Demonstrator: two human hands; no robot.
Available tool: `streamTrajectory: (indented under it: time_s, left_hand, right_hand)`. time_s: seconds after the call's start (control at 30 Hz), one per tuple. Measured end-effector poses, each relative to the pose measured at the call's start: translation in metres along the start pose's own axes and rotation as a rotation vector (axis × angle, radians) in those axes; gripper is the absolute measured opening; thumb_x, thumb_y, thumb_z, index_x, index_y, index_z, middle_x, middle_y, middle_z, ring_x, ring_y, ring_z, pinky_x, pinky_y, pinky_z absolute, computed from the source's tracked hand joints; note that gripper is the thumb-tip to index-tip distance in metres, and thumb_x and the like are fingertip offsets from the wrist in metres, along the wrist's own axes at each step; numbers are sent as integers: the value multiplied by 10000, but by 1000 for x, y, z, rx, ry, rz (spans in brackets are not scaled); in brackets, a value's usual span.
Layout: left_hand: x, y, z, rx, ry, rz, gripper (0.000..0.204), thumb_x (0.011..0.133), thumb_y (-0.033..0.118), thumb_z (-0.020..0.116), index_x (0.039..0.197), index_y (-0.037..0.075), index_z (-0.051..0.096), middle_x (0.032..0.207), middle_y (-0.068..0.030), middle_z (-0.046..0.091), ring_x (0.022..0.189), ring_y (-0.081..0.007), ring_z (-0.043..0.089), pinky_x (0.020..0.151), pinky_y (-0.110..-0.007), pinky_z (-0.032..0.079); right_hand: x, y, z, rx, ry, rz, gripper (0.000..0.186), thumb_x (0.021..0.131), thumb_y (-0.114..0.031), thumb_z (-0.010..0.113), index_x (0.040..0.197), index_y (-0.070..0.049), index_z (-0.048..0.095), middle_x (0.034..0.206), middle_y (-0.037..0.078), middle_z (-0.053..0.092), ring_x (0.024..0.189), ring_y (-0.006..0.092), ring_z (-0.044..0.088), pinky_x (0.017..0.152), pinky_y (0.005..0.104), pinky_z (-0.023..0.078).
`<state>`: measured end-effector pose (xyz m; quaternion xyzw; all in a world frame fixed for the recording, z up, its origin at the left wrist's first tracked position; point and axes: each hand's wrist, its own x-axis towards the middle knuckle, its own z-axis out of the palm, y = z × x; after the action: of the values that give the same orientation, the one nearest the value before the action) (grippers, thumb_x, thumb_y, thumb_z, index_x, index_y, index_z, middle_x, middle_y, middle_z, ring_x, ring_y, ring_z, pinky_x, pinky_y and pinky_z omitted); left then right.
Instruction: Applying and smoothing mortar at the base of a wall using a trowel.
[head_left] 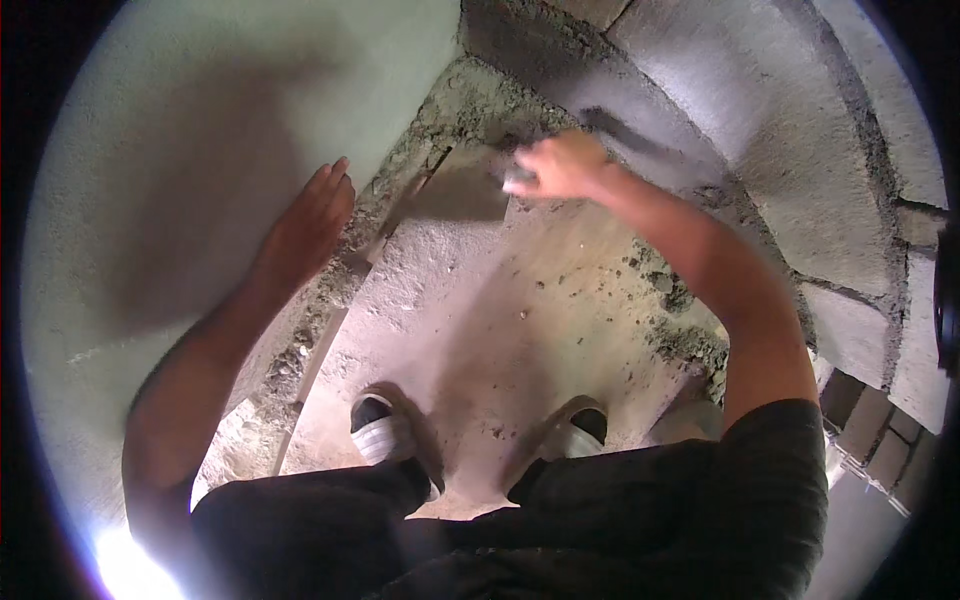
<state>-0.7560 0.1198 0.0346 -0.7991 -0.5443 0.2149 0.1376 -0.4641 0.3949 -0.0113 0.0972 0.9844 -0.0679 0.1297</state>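
My left hand [315,220] is open, fingers loosely extended against or just above the pale plastered wall [180,130], beside a rough band of crumbly mortar [435,120]. My right hand [560,165] reaches into the corner where the mortar meets the grey block wall [750,110]; it is blurred, its fingers curled together, and what they hold, if anything, is unclear. Beneath it lies a dusty concrete surface [480,280] with scattered grit.
My sandalled feet [380,435] stand on the dusty surface. A narrow strip [310,355] runs along the left edge. Loose rubble [690,350] lies along the right side, with more blockwork [870,420] at the lower right. A bright light [130,565] shows at lower left.
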Motion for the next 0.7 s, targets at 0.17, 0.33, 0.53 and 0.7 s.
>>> streamTrajectory:
  time_s: [0.17,0.33,0.53,0.7]
  left_hand:
    - [2,-3,2,-32,-37,-12,433,867,148,545,1257,-39,553,1368,-173,498,1439,-303,324,1232,-402,211]
    - [-1,1,12,67,57,-18,437,865,139,545,1264,-39,546,1354,-172,506,1442,-304,321,1231,-403,212]
    - [6,-2,-4,-41,-7,2,389,855,83,533,1219,-49,575,1305,-181,546,1408,-318,367,1208,-408,245]
    - [9,-3,-7,-45,-172,-22,416,849,102,547,1247,-14,566,1335,-166,525,1450,-289,316,1234,-405,195]
  right_hand:
    - [-2,6,-4,-8,-42,140,683,913,-711,441,1045,-85,680,732,156,692,607,318,687,527,478,548]
    - [-4,30,15,-32,92,110,637,912,-689,477,980,-88,674,640,128,657,594,314,684,517,430,548]
    - [-13,0,2,-63,70,49,600,919,-655,497,965,-85,677,585,95,616,523,271,656,460,432,521]
    - [-9,20,15,-64,124,134,627,913,-683,470,999,-100,685,589,105,623,518,285,655,456,435,518]
